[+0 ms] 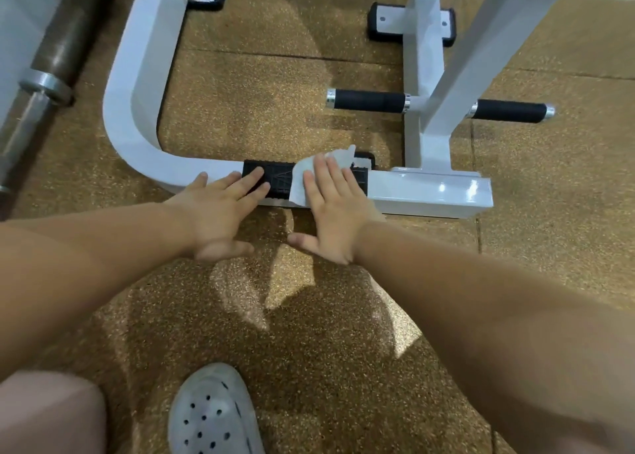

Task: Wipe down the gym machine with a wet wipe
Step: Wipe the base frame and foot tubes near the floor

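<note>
The wipe (298,185) is lying spread over the right part of the black pad (278,180), trapped under the right hand (331,209). A crumpled corner is poking out just beyond the fingertips, and one edge is hanging down the pad's near face beside the index finger. The right fingers (330,175) are lying straight and close together, pressing rather than pinching, with the thumb splayed back toward the person. A flat palm is probably being used so the wipe is meeting the ribbed rubber over a wide patch.

The left hand (220,206) is resting just to the left, its fingers (247,182) likewise straight and flat on the pad's other end, holding nothing. It seems to be serving as a brace while the person is crouching.

The pad is wrapping the low white frame (429,192), which is running on past the right fingers to a square end and curving away past the left ones. Beyond the fingertips, two black grips (367,100) are sticking out from an upright. Far left of the left fingers, a dark bar (51,58) is leaning. Behind the wrists, a perforated shoe (213,412) is planted on the speckled floor (309,316).

The step in hand looks like scrubbing the pad; the frame and grips probably remain.
</note>
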Demonstrator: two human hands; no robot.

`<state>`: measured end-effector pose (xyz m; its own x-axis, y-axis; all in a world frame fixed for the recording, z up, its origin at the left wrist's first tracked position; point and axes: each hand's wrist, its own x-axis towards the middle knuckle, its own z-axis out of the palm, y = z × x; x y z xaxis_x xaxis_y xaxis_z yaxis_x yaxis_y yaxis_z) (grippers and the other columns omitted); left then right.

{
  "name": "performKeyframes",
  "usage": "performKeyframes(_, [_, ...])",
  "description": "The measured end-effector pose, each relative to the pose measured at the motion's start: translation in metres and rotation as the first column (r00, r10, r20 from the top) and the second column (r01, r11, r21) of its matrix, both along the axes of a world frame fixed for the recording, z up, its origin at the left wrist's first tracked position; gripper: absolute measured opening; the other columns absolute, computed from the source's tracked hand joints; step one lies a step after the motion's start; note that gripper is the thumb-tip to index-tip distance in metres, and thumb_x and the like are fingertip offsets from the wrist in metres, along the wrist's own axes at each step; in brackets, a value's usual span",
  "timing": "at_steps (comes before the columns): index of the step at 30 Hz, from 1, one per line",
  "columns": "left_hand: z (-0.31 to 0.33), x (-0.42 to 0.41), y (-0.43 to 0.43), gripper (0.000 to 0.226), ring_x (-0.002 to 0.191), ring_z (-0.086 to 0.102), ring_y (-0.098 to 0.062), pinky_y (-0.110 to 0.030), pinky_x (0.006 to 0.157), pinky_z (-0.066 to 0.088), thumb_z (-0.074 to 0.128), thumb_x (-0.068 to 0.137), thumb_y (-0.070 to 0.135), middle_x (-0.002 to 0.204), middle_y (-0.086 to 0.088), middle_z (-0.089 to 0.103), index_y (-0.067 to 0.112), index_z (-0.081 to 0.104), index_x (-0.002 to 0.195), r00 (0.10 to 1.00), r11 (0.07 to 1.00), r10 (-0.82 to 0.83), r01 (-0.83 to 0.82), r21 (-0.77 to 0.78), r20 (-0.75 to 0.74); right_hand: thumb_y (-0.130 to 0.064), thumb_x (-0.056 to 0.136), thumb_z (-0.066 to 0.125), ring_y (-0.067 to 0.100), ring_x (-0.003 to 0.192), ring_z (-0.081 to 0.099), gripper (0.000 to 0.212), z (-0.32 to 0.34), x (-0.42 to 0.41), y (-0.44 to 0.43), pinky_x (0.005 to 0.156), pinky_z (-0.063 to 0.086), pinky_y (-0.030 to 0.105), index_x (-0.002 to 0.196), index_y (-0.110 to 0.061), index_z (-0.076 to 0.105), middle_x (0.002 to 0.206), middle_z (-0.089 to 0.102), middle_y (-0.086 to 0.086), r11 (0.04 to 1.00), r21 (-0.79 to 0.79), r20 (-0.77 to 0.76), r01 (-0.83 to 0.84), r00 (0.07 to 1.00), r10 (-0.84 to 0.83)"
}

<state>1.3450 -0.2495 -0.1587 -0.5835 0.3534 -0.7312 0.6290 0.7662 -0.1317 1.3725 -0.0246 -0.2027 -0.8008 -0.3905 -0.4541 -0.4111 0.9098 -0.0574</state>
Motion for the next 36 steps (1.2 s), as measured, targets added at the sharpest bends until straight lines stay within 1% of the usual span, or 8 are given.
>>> performKeyframes(4, [-0.006,0.004,-0.005,0.11,0.155,-0.019,-0.024,-0.057,0.125,0.006,0.044,0.091,0.074,0.155,0.003,-0.046,0.027,-0.034,0.152,1.0,1.0,0.008,-0.008,0.011,-0.002,-0.08,0.094,0.003,0.038,0.15,-0.031,0.099,-0.003,0.02,0.034,0.127,-0.005,0.054,0.156,-0.008,-0.028,0.161,-0.034,0.022,0.998,0.043,-0.047,0.042,0.998,-0.04])
performKeyframes(10, [-0.009,0.011,0.001,0.113,0.154,-0.02,-0.033,-0.056,0.125,0.009,0.047,0.092,0.07,0.157,-0.005,-0.045,0.017,-0.032,0.154,1.0,0.999,0.006,-0.005,0.041,-0.022,-0.084,0.088,-0.006,0.043,0.151,-0.028,0.111,-0.006,0.033,0.039,0.127,-0.007,0.054,0.155,0.003,-0.022,0.161,-0.028,0.03,0.939,0.084,-0.087,0.333,0.941,-0.326])
performKeyframes(14, [-0.012,0.013,0.0,0.111,0.154,-0.018,-0.033,-0.054,0.126,0.012,0.046,0.092,0.07,0.158,-0.005,-0.043,0.018,-0.03,0.155,0.999,0.997,0.017,-0.014,0.07,-0.042,-0.09,0.086,0.001,0.042,0.149,-0.031,0.116,-0.006,0.016,-0.003,0.126,-0.008,0.055,0.154,0.0,-0.026,0.16,-0.033,0.027,0.984,0.005,-0.059,0.175,0.983,-0.175])
performKeyframes(20, [-0.014,0.007,-0.009,0.109,0.155,-0.017,-0.028,-0.054,0.124,0.012,0.045,0.091,0.072,0.158,0.001,-0.043,0.024,-0.031,0.154,0.998,0.995,-0.003,0.008,0.096,-0.061,-0.084,0.092,0.014,0.034,0.156,-0.019,0.108,0.002,0.006,-0.01,0.127,-0.009,0.048,0.159,-0.007,-0.021,0.164,-0.03,0.018,0.998,-0.059,0.016,-0.012,1.0,0.013])
performKeyframes(23, [-0.016,0.007,-0.011,0.107,0.155,-0.016,-0.028,-0.053,0.124,0.011,0.045,0.093,0.069,0.159,0.001,-0.042,0.025,-0.03,0.155,0.998,0.992,-0.003,0.011,0.125,-0.062,-0.084,0.092,0.005,0.039,0.155,-0.019,0.105,0.001,0.02,0.021,0.128,-0.004,0.051,0.156,-0.008,-0.027,0.159,-0.035,0.021,0.998,0.004,-0.021,0.06,0.998,-0.06])
performKeyframes(27, [-0.019,0.003,-0.018,0.104,0.156,-0.011,-0.026,-0.053,0.125,0.015,0.045,0.093,0.068,0.162,0.003,-0.036,0.028,-0.027,0.156,0.997,0.981,-0.008,0.024,0.195,-0.081,-0.086,0.089,0.002,0.042,0.153,-0.023,0.114,-0.001,0.031,0.016,0.127,-0.007,0.052,0.157,0.002,-0.019,0.163,-0.024,0.03,0.956,0.065,-0.105,0.285,0.955,-0.277])
performKeyframes(30, [-0.018,-0.001,-0.029,0.1,0.156,-0.007,-0.023,-0.051,0.125,0.016,0.045,0.093,0.067,0.164,0.004,-0.031,0.027,-0.02,0.158,0.993,0.971,0.012,0.015,0.237,-0.114,-0.091,0.084,0.001,0.045,0.149,-0.03,0.119,-0.003,0.02,-0.024,0.125,-0.008,0.056,0.154,0.002,-0.024,0.16,-0.031,0.03,0.971,0.035,-0.08,0.238,0.969,-0.235])
performKeyframes(36, [-0.02,-0.001,-0.049,0.101,0.156,-0.011,-0.027,-0.047,0.125,0.02,0.054,0.092,0.06,0.167,0.0,-0.024,0.037,-0.021,0.157,0.98,0.972,0.144,-0.114,0.207,-0.137,-0.085,0.087,0.037,0.034,0.152,-0.029,0.119,-0.004,-0.014,-0.076,0.126,-0.011,0.049,0.16,-0.009,-0.019,0.165,-0.03,0.016,0.992,-0.117,-0.003,-0.042,0.999,0.042])
